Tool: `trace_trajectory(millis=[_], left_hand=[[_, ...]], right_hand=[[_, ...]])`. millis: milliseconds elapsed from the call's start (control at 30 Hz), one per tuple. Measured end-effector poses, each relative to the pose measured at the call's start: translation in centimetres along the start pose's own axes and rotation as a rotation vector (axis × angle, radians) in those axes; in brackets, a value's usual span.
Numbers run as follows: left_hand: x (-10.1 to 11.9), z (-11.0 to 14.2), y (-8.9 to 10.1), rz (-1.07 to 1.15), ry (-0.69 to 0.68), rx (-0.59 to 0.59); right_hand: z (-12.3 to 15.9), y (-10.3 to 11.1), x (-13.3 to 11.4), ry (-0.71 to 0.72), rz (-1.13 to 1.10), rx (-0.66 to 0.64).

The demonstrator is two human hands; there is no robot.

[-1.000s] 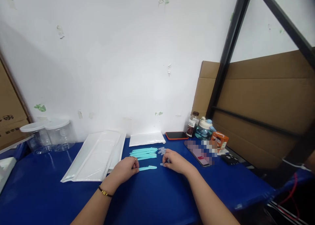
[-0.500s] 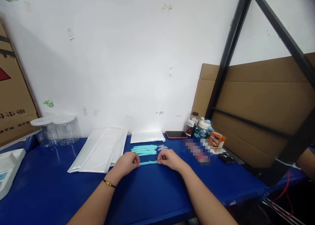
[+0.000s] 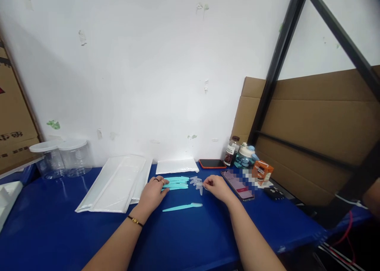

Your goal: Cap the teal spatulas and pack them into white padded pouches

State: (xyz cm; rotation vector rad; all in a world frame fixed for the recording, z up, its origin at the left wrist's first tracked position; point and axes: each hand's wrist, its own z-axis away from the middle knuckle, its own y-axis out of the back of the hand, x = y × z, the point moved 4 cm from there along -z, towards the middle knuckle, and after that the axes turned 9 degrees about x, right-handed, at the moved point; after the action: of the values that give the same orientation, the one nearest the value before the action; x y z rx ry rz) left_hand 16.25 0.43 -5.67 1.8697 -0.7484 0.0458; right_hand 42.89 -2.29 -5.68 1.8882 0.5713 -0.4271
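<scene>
Several teal eyebrow razors lie in a row on the blue table. My left hand rests over their left ends, its thumb and fingers apart. To the right of the razors is a small group of clear blade caps. My right hand is at the caps' right edge, its fingertips pinched on one clear cap. Apart from the row, nearer to me, lies a single capped eyebrow razor, untouched by either hand.
White padded mailers lie at left and a white packet at the wall. Clear jars stand back left. A red-edged phone, another phone, a bottle, a water jug and an orange box are at right.
A clear cap was brought onto the razor in my left hand. Both hands then let go; the capped razor lies in front. My left hand moved to the razor row, my right to the caps.
</scene>
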Motion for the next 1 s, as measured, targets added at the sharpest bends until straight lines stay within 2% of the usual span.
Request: trace_trajectory(millis=[133,267,467,600,733,1000], left_hand=[[-0.7,-0.5,-0.5,-0.088,0.021,-0.005],[-1.2,-0.6,-0.9,-0.076,0.051,-0.013],[-0.5,-0.2,0.5,0.024,0.029,-0.051],[0.4,0.6,1.3,0.068,0.014,-0.153],[0.5,0.9,0.8,0.032,0.033,-0.227],[0.3,0.8,-0.2,0.073,0.045,-0.252]], right_hand=[[0.0,-1.2,-0.1,-0.081,0.137,-0.033],[0.1,-2.3,-0.5,-0.101,0.19,-0.052],[0.3,-2.5,-0.4,-0.044,-0.039,-0.136],[0.6,-2.9,-0.7,-0.035,-0.204,-0.289],[0.8,-3.1,-0.9,-0.039,-0.294,-0.341],[0.9,-3.7,-1.5,-0.012,-0.335,-0.343]])
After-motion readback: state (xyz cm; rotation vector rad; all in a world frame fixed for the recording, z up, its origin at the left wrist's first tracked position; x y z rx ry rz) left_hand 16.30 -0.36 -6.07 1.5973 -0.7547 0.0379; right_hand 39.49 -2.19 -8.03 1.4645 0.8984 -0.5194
